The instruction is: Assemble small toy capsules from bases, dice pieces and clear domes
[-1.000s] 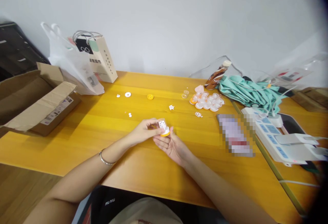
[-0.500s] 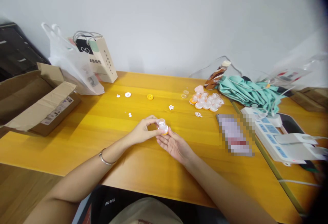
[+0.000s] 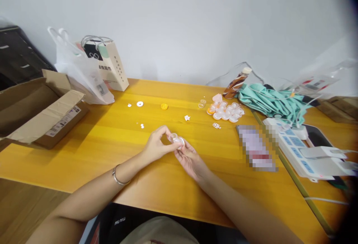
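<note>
Above the front half of the table, my left hand pinches a small clear plastic piece with a white-rimmed base, its fingers closed round the left side. From the right, my right hand grips the same piece at its base with thumb and fingertips. The fingers cover much of the piece, so its exact kind is not plain. Beyond the hands lie a yellow round part, a white ring, a white cut-out piece and another white openwork piece.
A cluster of clear domed pieces with orange bases sits back right, near a brown bottle and a teal umbrella. A phone and a power strip lie right. An open cardboard box and bags stand left.
The clear piece has been tipped over to the right, its base now turned toward my right hand. My right fingers have closed on it.
</note>
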`<state>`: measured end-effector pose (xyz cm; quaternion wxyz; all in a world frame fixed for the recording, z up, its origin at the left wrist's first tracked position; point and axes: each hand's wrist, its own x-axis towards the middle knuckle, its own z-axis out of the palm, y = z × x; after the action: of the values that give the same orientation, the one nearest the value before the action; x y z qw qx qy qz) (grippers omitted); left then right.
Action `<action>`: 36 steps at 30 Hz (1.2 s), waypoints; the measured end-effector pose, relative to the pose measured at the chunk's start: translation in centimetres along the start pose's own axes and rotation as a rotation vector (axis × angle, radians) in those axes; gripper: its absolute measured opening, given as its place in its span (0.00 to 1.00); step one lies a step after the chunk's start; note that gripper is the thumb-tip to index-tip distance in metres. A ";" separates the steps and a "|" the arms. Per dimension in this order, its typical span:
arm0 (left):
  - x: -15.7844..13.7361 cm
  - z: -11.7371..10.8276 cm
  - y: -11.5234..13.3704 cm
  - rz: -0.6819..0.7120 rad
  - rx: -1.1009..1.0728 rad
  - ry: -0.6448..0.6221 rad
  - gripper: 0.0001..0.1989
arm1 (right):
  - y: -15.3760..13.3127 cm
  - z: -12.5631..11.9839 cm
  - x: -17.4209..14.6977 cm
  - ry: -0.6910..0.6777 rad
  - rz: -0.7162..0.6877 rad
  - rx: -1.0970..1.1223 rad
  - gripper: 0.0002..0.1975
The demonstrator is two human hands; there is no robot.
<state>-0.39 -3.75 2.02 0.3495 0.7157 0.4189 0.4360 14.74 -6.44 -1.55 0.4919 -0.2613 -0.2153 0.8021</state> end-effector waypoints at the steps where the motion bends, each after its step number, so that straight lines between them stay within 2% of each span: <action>1: -0.1 0.1 0.0 -0.017 -0.007 0.007 0.13 | 0.1 0.0 0.0 -0.004 0.006 0.001 0.14; 5: 0.2 -0.2 0.2 -0.034 -0.126 -0.029 0.11 | 0.4 -0.2 0.2 -0.002 0.023 0.003 0.15; 9: 1.0 -1.6 0.4 -0.033 -0.271 0.050 0.10 | 0.2 -0.6 0.3 0.014 0.011 0.013 0.13; 12: 1.5 -2.7 -0.2 -0.058 -0.103 -0.011 0.09 | -0.2 -0.8 0.3 0.007 -0.010 0.013 0.13; 17: 1.4 -3.1 -2.0 -0.028 0.295 -0.304 0.06 | -1.2 -0.6 0.3 -0.024 -0.037 0.004 0.15; 21: 1.1 -2.9 -2.5 -0.024 0.405 -0.369 0.08 | -1.6 -0.4 0.2 -0.026 -0.031 0.015 0.13; 23: 1.1 -2.9 -2.1 0.034 0.401 -0.326 0.15 | -1.8 -0.5 0.1 -0.033 0.002 0.010 0.13; 26: 0.9 -2.8 -1.0 0.233 0.340 -0.231 0.23 | -2.1 -0.4 -0.1 -0.039 0.035 -0.006 0.14; 29: 0.7 -2.5 0.2 0.417 0.288 -0.220 0.20 | -2.3 0.0 -0.4 -0.024 0.037 -0.004 0.14; 36: -0.1 -1.8 0.8 0.646 0.397 -0.093 0.16 | -1.7 1.4 -1.3 -0.053 0.065 -0.033 0.14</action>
<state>-1.84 -3.93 3.34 0.0671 0.8837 0.2316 0.4011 15.51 -7.00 0.87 0.4551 -0.2549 -0.2331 0.8207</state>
